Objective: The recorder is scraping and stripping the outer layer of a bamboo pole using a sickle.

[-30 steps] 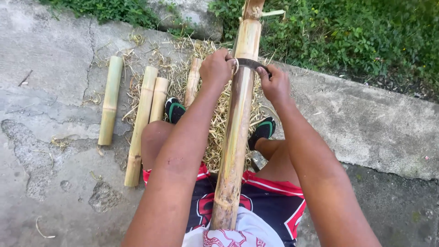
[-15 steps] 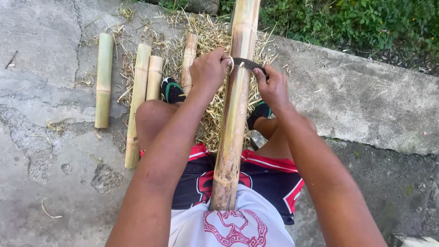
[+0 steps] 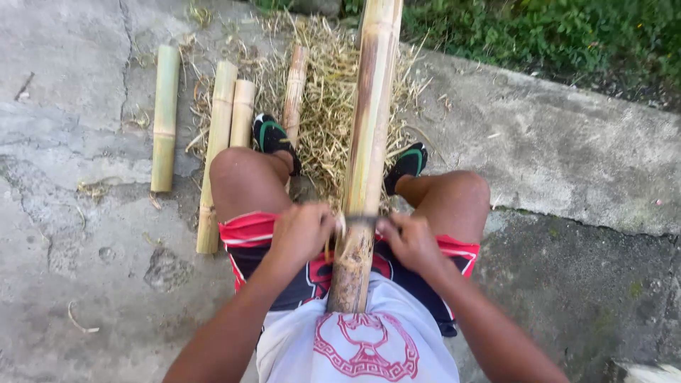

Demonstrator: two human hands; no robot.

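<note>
A long bamboo pole (image 3: 369, 120) rests between my knees, its near end against my lap. A dark scraping blade (image 3: 362, 222) lies across the pole close to that end. My left hand (image 3: 301, 234) grips the blade's left end and my right hand (image 3: 411, 245) grips its right end. Thin curls of shaving hang by the blade next to my left hand. Below the blade the pole looks rough and brownish, above it pale and smooth.
Several cut bamboo pieces (image 3: 164, 117) lie on the cracked concrete (image 3: 85, 213) at my left. A heap of dry shavings (image 3: 326, 106) sits between my black-and-green shoes (image 3: 273, 138). Grass (image 3: 553, 35) borders the far edge of the slab.
Both hands have drawn the blade down the pole from far out near the feet to close by my lap. The view has tilted downward.
</note>
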